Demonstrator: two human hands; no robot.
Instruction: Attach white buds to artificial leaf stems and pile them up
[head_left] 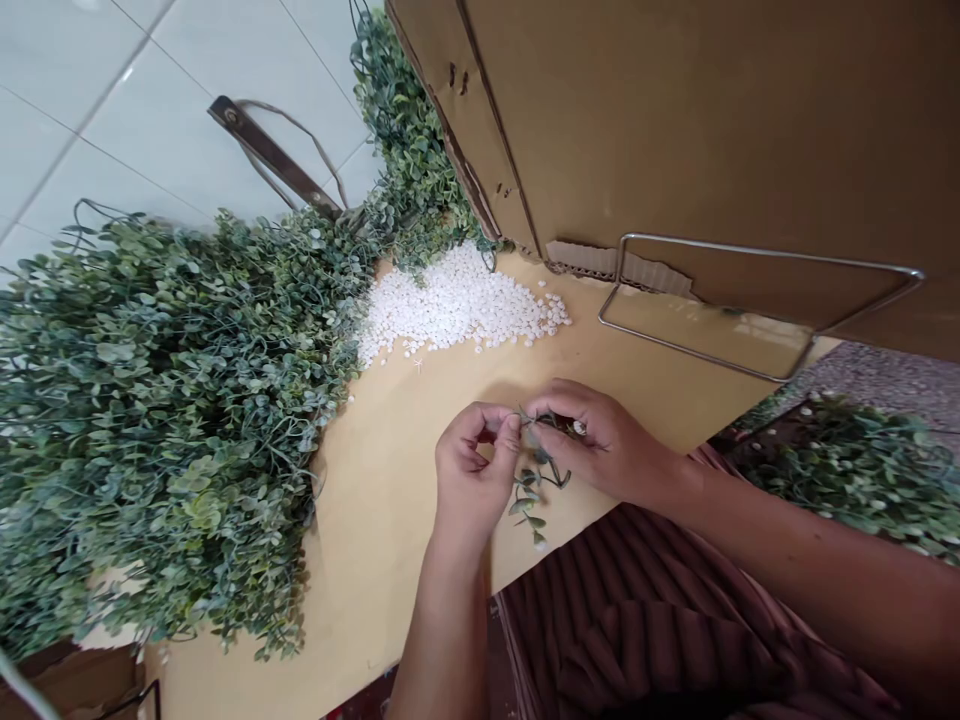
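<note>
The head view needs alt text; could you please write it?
A person's left hand and right hand pinch a small leafy sprig over a tan surface. Beyond lies a pile of small white pieces, with heaped green foliage at left.

Wide free lane on tan board (375,520) between left hand (480,455) and leafy heap (187,400); heap blocks beyond. White pellet pile (457,300) covers far part, ahead of hands. Cardboard wall (712,120) bars far right; wire loop (690,350) juts there. Narrower gap between loop and right hand (596,440). Sprig (529,497) dangles below hands, obstructing.
</note>
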